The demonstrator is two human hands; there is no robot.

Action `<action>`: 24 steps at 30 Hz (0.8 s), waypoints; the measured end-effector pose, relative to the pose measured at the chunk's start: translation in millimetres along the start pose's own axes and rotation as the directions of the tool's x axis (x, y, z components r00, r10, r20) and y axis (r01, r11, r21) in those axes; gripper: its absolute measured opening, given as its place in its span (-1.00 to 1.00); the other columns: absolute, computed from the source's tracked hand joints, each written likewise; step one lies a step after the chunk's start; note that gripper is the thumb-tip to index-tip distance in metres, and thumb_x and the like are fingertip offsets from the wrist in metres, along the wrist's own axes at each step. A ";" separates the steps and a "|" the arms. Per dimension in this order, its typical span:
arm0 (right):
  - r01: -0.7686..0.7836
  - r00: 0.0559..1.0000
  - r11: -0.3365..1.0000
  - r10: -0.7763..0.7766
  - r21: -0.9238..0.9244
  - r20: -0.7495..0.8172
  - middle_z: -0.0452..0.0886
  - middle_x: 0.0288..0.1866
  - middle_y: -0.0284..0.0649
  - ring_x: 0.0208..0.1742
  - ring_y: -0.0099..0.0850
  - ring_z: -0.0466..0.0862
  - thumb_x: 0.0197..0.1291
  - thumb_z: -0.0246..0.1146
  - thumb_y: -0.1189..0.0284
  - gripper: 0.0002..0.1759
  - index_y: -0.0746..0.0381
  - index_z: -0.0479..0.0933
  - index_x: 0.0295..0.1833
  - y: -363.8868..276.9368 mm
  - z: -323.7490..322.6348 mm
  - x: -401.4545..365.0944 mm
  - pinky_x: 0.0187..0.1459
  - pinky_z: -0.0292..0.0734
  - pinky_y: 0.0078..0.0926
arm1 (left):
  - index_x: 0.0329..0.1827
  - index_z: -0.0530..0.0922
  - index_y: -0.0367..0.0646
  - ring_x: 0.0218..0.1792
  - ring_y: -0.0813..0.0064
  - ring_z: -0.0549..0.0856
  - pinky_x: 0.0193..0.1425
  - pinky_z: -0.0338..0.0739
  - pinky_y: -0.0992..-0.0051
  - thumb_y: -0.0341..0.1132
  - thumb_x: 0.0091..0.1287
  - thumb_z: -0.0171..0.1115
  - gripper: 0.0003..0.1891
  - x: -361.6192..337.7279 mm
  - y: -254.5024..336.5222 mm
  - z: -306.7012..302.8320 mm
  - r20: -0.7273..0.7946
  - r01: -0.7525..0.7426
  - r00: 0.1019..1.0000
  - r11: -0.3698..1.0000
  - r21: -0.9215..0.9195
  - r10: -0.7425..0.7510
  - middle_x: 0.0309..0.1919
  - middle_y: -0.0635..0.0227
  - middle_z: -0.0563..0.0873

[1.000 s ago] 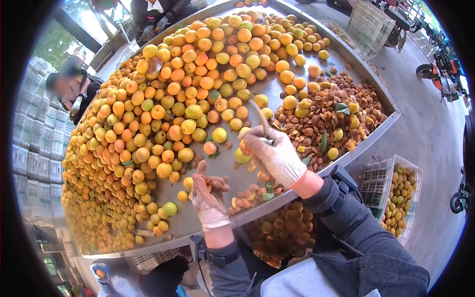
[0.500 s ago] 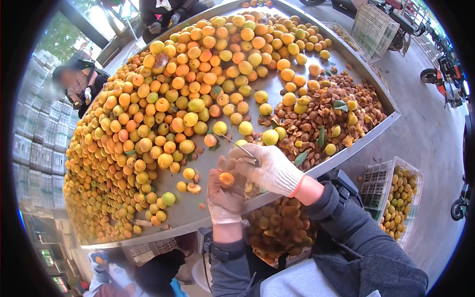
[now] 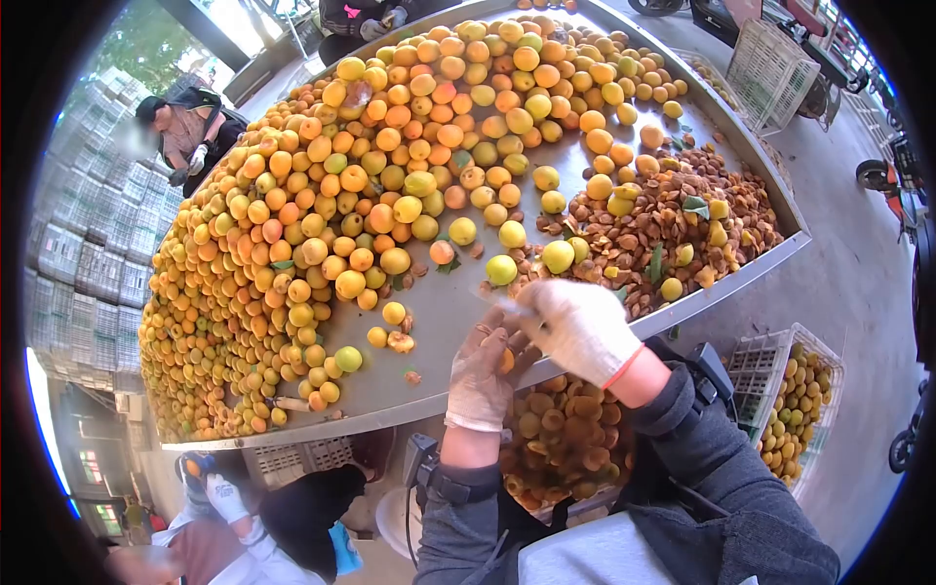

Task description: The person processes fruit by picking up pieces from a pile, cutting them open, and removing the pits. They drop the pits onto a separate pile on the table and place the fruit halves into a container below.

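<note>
In the head view, my left hand (image 3: 480, 383), in a stained pale glove, is closed around an apricot (image 3: 507, 362), with only a bit of orange flesh showing between the fingers. My right hand (image 3: 588, 330), in a white knit glove, grips a thin metal blade (image 3: 504, 301), which is smeared by motion; its handle is hidden in the fist. Both hands are close together over the table's near edge. Just beyond them lie yellow-green apricots (image 3: 500, 270). To the right is a heap of brown pits (image 3: 648, 234) with leaves.
A large mound of apricots (image 3: 322, 195) covers the metal table (image 3: 439, 336), which has a raised rim. Below my hands is a container of apricot pieces (image 3: 565, 444). A crate of apricots (image 3: 795, 409) stands at right. Co-workers (image 3: 185, 136) sit around the table.
The camera view has shifted, moving the table rightward in the picture. My right hand and blade have come closer to my left hand, whose fingers now cover more of the apricot.
</note>
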State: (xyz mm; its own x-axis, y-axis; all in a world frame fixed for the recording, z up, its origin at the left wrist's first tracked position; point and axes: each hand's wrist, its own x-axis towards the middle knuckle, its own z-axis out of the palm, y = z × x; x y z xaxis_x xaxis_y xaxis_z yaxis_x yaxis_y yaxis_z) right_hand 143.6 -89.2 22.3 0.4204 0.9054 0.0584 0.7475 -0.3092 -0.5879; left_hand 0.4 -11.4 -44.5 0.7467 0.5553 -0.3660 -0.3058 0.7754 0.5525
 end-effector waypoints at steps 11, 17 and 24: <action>-0.125 0.895 0.175 0.445 0.977 0.035 0.46 -0.56 -0.46 -0.71 -0.71 0.31 0.25 0.24 0.37 -0.70 0.28 0.54 0.04 43.6 -58.3 22.1 -0.71 0.14 -0.73 | 0.03 0.60 -0.22 0.03 0.48 0.63 0.10 0.53 0.48 -0.56 0.20 0.20 -0.69 -14.3 69.8 -0.7 -0.064 -0.299 0.885 0.668 0.681 0.461 -0.06 0.23 0.67; -0.322 0.808 -0.437 0.335 0.840 0.485 0.34 -0.58 -0.49 -0.70 -0.72 0.18 0.34 0.12 0.36 -0.73 0.18 0.45 0.10 36.7 -17.2 22.8 -0.71 0.06 -0.75 | -0.02 0.61 -0.14 0.01 0.10 0.61 0.11 0.53 0.35 -0.54 0.10 0.19 -0.66 44.3 123.3 -82.6 0.372 0.001 0.814 -0.641 0.767 0.446 -0.01 0.12 0.65; -0.467 0.841 -0.110 0.250 0.877 0.479 0.36 -0.62 -0.45 -0.70 -0.70 0.25 0.23 0.18 0.49 -0.78 0.19 0.54 -0.01 6.2 -3.9 18.3 -0.66 0.10 -0.72 | 0.10 0.53 -0.33 -0.22 0.36 0.70 -0.08 0.64 0.49 -0.55 0.11 0.35 -0.56 37.1 113.4 -45.9 -0.066 -0.022 0.911 0.208 0.978 0.407 -0.14 0.20 0.69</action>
State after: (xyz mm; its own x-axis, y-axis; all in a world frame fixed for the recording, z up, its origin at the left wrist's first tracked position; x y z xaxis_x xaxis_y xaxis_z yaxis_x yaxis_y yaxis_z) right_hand 158.0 -75.7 22.9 0.2945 0.8236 -0.4847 -0.7296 -0.1338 -0.6707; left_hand -33.7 111.0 -29.8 0.5164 0.8417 -0.1579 0.4976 -0.1448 0.8553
